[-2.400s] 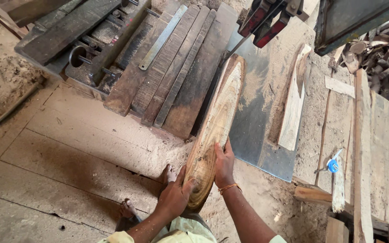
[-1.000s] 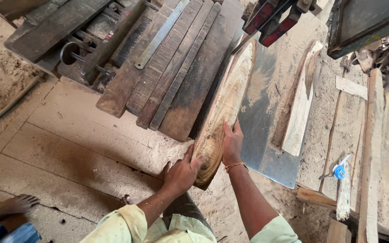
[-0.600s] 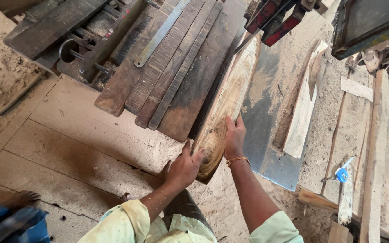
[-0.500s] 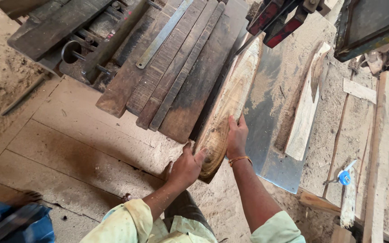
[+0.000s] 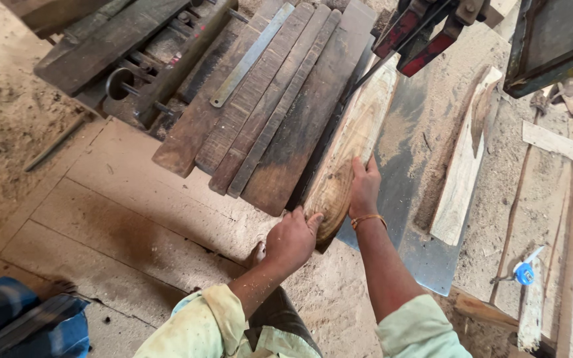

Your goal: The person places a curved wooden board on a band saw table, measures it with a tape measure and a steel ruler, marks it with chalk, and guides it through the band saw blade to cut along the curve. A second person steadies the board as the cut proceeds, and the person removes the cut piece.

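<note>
Left hand point(image 5: 291, 240) and right hand point(image 5: 365, 189) press wood slab point(image 5: 349, 149); blade seemingly ahead.

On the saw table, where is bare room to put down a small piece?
Bare metal table lies between the slab under both hands and the offcut. Left of the slab, stacked planks crowd it.
</note>
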`<action>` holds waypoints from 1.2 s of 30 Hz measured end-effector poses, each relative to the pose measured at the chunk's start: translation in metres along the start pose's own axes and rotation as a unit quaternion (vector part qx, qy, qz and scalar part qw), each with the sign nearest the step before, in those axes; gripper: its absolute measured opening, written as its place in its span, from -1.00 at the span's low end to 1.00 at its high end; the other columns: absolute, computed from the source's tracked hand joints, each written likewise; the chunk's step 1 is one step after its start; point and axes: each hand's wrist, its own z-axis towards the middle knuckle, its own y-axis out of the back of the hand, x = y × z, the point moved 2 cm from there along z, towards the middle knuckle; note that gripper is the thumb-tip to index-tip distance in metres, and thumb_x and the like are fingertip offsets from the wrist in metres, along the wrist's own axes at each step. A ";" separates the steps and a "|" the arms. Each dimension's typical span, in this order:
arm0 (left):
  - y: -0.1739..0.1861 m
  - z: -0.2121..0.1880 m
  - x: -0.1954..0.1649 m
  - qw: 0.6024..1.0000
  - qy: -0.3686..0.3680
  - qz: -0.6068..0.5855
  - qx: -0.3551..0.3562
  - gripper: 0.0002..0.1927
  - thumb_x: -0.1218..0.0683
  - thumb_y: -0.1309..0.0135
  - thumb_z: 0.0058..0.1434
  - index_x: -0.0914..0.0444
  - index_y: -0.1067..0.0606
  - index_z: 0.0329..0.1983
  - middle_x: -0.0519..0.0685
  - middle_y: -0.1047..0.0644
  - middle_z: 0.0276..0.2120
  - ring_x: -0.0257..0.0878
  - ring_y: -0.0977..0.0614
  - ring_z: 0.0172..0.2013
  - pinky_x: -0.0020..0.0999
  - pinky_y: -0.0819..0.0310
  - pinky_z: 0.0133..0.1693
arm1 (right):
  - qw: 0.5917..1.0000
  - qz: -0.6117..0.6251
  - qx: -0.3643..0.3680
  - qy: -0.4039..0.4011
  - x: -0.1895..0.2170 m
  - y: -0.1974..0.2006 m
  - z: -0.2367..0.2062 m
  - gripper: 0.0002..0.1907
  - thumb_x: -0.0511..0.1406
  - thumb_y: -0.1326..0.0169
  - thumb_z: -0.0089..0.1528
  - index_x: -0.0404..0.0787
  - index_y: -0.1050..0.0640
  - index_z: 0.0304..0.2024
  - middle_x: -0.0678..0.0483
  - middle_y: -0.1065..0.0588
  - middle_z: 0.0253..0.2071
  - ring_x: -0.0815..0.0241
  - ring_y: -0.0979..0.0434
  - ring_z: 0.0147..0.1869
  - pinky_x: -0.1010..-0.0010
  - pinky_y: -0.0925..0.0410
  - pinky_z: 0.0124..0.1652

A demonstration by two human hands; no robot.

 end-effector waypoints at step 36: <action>-0.009 -0.011 0.016 0.994 0.032 -0.057 0.088 -0.27 -0.25 0.31 0.47 0.36 -0.12 0.47 -0.16 -0.41 -0.62 -0.34 -0.32 -0.70 -0.35 -0.16 -0.66 | 0.996 -0.085 -0.037 0.010 -0.015 0.011 -0.013 -0.55 -0.31 0.08 0.40 -0.42 -0.39 0.30 -0.02 -0.54 -0.03 0.27 -0.55 -0.10 0.44 -0.44 -0.14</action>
